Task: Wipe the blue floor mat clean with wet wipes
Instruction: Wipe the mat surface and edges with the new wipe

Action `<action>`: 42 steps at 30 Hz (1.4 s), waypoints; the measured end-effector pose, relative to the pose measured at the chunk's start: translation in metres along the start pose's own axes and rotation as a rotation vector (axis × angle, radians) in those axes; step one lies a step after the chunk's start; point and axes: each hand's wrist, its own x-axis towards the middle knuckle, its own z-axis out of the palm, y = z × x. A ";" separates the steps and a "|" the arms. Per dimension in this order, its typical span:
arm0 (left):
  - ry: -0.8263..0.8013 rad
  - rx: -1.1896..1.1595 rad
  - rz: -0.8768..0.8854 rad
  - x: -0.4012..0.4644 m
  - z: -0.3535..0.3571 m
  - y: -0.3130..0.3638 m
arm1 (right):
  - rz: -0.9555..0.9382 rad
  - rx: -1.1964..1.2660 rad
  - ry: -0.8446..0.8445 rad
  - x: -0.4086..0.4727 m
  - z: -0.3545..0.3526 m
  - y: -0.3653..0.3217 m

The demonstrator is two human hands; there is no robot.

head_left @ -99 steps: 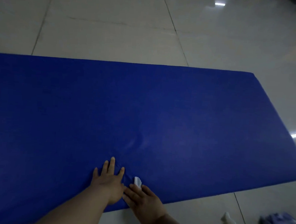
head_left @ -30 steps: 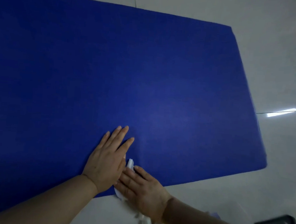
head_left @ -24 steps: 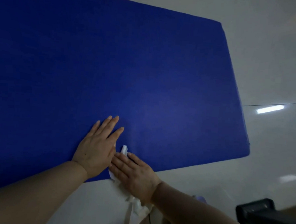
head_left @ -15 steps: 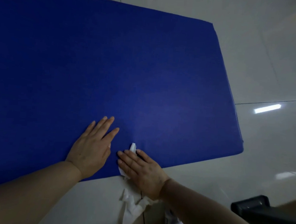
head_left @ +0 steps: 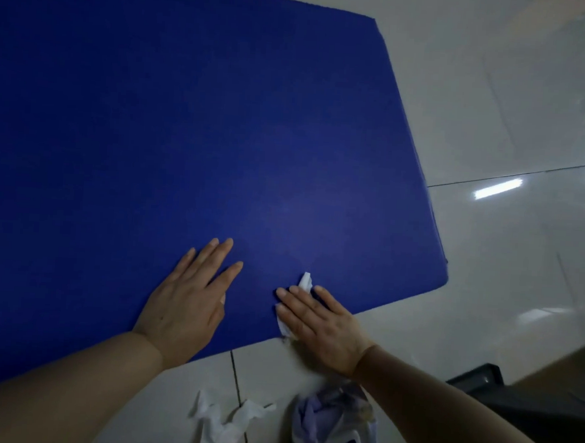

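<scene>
Pale floor tiles (head_left: 517, 108) surround the blue mat (head_left: 187, 129) under your palms: your left hand (head_left: 186, 304) lies flat, fingers straight; beside it, your right hand (head_left: 319, 322) presses a white wipe (head_left: 305, 281) down flat-fingered.

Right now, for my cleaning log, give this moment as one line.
left hand: flat on blue floor mat | right hand: pressing white wet wipe at near edge | crumpled used wipe: on floor

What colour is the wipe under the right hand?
White; the wipe pokes out past the right hand on the mat, head view.
</scene>
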 end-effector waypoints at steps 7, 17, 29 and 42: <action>-0.014 -0.009 0.062 0.015 0.009 0.012 | 0.133 0.003 -0.029 -0.036 0.013 0.027; 0.005 -0.024 0.126 0.042 0.014 0.018 | 0.310 0.006 -0.147 -0.076 0.018 0.072; -0.008 -0.052 0.180 0.077 0.014 0.036 | 0.944 0.414 -0.328 -0.106 0.006 0.124; -0.004 0.091 0.206 0.139 0.029 0.027 | 1.725 0.573 0.003 -0.042 0.017 0.162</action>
